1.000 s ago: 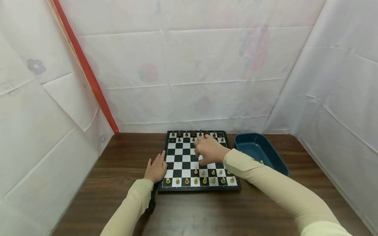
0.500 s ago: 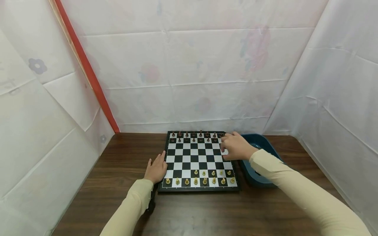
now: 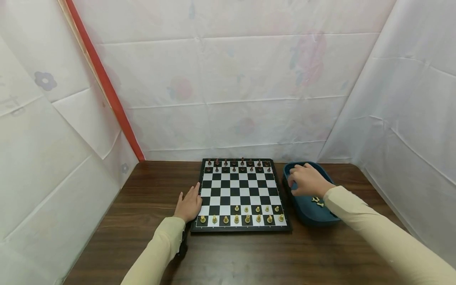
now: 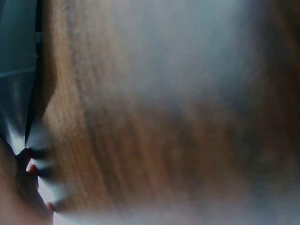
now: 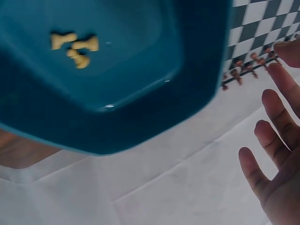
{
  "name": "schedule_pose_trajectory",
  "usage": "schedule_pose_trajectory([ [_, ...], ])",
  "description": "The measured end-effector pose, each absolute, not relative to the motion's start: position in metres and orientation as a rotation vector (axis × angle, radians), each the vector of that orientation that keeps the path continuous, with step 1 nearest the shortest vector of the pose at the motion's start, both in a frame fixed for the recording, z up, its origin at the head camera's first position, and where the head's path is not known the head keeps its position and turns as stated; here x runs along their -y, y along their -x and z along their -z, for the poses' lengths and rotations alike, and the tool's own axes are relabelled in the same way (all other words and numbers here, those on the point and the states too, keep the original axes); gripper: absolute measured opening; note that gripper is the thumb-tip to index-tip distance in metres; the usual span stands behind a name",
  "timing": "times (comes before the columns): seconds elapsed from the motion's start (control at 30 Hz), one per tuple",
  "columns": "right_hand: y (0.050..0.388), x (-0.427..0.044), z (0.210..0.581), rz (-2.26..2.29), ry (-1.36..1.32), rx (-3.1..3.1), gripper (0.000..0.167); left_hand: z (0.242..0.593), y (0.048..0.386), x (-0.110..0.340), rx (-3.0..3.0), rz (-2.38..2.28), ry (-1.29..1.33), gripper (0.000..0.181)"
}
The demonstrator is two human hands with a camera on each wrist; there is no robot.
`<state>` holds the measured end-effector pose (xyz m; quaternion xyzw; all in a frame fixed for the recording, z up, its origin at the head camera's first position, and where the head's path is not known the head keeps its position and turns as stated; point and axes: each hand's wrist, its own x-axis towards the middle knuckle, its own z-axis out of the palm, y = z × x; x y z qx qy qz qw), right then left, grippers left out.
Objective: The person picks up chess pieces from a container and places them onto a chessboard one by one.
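Note:
My left hand (image 3: 188, 204) lies with straight fingers against the left edge of the chessboard (image 3: 225, 190). In the left wrist view, part of that hand (image 4: 16, 197) shows at the lower left. Over the blue tray (image 3: 308, 217) hovers my right hand (image 3: 309, 181), fingers apart and loosely bent, with nothing seen in them. The right wrist view shows this hand (image 5: 281, 136) beside the tray's rim. Three yellow pawns (image 5: 86, 43) lie on their sides in the tray. Yellow pieces (image 3: 236, 219) line the board's near row, with pawns (image 3: 246, 209) in front of some.
Two rows of dark red pieces (image 3: 234, 162) stand at the board's far side. The brown wooden table (image 3: 228, 257) is enclosed by white sheeting (image 3: 228, 71) at the back and sides. A red strip (image 3: 107, 87) runs down the left corner.
My right hand has moved right from above the board, past its far right corner, to above the tray. Pawns in the tray now show. My left hand has stayed at the board's edge.

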<state>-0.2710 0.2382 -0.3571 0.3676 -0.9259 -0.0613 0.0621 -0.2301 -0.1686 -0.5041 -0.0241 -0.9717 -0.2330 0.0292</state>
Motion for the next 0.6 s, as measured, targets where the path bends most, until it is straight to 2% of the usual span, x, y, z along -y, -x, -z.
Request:
schedule_pose_trajectory([
  [0.43,0.267,-0.296,0.38,0.118,-1.09,2.816,0.013,0.507,0.232,0.168,2.991,0.705,0.076,0.055],
  [0.6,0.268,-0.313,0.39,0.125,-1.067,2.856,0.009,0.508,0.232,0.169,2.99,0.7,0.077,0.055],
])
